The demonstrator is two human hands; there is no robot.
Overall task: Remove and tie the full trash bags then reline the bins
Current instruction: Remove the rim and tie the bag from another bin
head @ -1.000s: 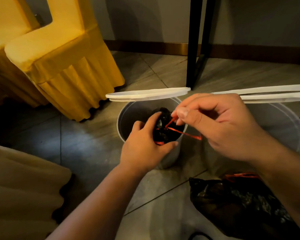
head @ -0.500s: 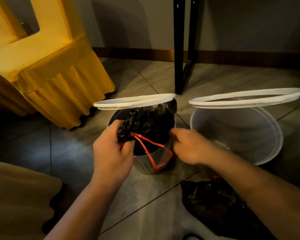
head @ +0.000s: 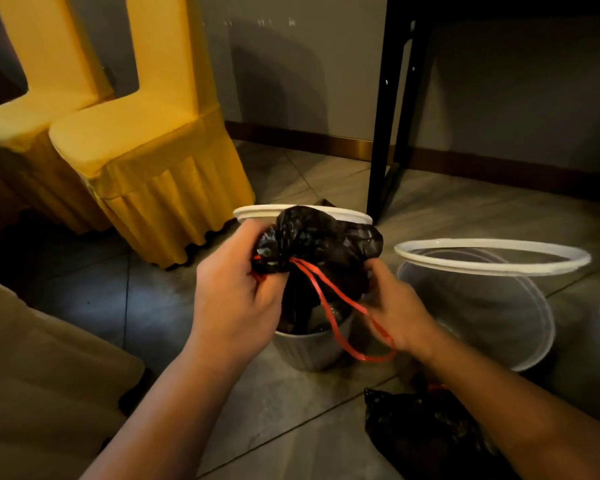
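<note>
At centre, left hand (head: 236, 289) clamps the bag (head: 323, 244) neck closed over the bin (head: 312, 337); right hand (head: 395, 306) seemingly grips its side for lifting; drawstring (head: 340, 327) dangles.

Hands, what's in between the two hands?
In the head view, the black trash bag is bunched up between the left hand and the right hand. Its red drawstring loops across the gap.

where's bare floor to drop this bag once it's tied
Bare floor left of the grey bin, between the yellow chair and the beige cloth; more behind it, between chair and table leg. Crowded on the right: clear bin, black bag on the floor.
</note>
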